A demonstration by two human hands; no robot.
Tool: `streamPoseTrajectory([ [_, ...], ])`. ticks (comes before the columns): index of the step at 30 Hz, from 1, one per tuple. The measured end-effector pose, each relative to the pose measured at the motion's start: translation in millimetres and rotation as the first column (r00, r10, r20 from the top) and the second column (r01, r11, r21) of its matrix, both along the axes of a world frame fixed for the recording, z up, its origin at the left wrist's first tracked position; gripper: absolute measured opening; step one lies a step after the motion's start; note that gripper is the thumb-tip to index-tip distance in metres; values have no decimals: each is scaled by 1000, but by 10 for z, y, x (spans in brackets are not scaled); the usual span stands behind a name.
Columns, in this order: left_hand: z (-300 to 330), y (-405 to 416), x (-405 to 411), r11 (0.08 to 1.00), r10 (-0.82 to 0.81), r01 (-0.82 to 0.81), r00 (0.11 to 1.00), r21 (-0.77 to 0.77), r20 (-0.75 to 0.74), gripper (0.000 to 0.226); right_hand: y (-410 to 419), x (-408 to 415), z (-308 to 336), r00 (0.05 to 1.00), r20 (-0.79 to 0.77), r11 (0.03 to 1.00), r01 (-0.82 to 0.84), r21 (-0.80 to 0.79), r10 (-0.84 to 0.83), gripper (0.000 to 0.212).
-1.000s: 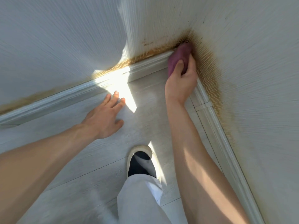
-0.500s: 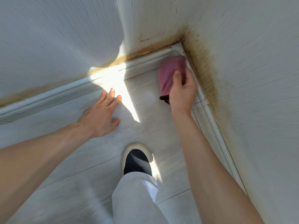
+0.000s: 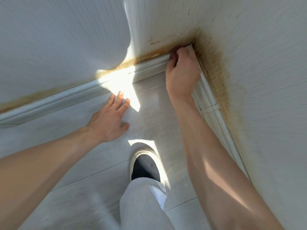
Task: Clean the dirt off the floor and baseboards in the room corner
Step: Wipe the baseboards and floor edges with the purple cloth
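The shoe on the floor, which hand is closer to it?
Left. The left hand rests flat on the floor just up-left of the shoe; the right hand is up at the corner baseboard.

Right hand presses cloth (mostly hidden) into baseboard corner.

Home room corner: baseboards, wallpapered walls.

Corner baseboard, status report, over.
Right hand grips cloth against baseboard at corner. Left hand flat on floor. Brown wall stains remain.
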State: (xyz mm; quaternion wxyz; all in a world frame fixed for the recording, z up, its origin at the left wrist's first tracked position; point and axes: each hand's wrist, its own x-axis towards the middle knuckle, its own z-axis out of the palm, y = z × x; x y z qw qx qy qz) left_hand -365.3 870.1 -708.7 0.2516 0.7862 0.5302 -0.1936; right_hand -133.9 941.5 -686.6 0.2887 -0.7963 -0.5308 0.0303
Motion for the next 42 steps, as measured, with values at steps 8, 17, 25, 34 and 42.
streamPoseTrajectory([
  [8,-38,-13,-44,1000,-14,14,1000,18,12,88,37,396,158,946,238,967,-177,-183,218,28],
  [17,-53,17,-45,999,-27,27,1000,20,12,88,-164,-328,180,737,29,731,-663,-163,675,8],
  [25,1,-27,2,1000,-10,9,999,-14,-34,89,-50,11,71,999,-39,986,-11,-165,5,24],
  [34,9,-53,-29,1000,-24,24,998,7,-56,91,-228,310,414,880,324,937,-312,-154,346,28],
  [42,-25,-32,-85,999,-41,42,998,28,-50,91,-298,547,-215,714,454,835,-357,-420,533,30],
])
